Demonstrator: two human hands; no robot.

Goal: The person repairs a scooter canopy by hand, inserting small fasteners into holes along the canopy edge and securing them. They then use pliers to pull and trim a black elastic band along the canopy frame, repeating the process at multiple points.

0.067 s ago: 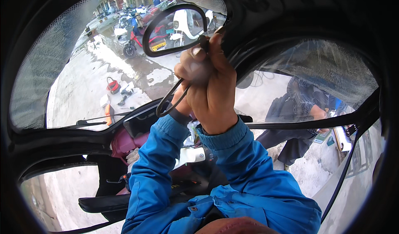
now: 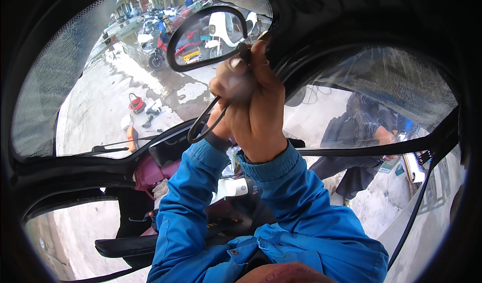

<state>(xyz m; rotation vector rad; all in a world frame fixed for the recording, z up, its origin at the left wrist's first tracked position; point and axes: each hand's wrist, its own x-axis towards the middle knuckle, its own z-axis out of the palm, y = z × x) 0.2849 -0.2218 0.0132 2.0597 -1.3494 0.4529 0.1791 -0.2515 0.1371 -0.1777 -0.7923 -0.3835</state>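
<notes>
Both my hands are raised together in front of the curved clear window, closed around a thick black cable (image 2: 171, 47). One wide loop of it stands above my fingers against the window, and a smaller loop hangs below them beside my wrist. My right hand (image 2: 257, 115) is in front, its back toward me, with the thumb pointing up along the dark frame. Partly hidden behind it, my left hand (image 2: 224, 82) has its fingers curled at the cable. A blurred patch covers the place where the fingers meet, so their exact hold is hard to make out.
A dark frame (image 2: 75, 175) with clear panels surrounds me. Below my arms are a handlebar with a white grip housing (image 2: 232, 187) and a dark screen (image 2: 170, 147). Outside, a person (image 2: 361, 125) works at the right; a red basket-like item (image 2: 136, 104) and parked scooters (image 2: 188, 42) stand ahead.
The upper loop of the cable has tipped slightly left and down. My hands are in nearly the same place, still closed on it.
</notes>
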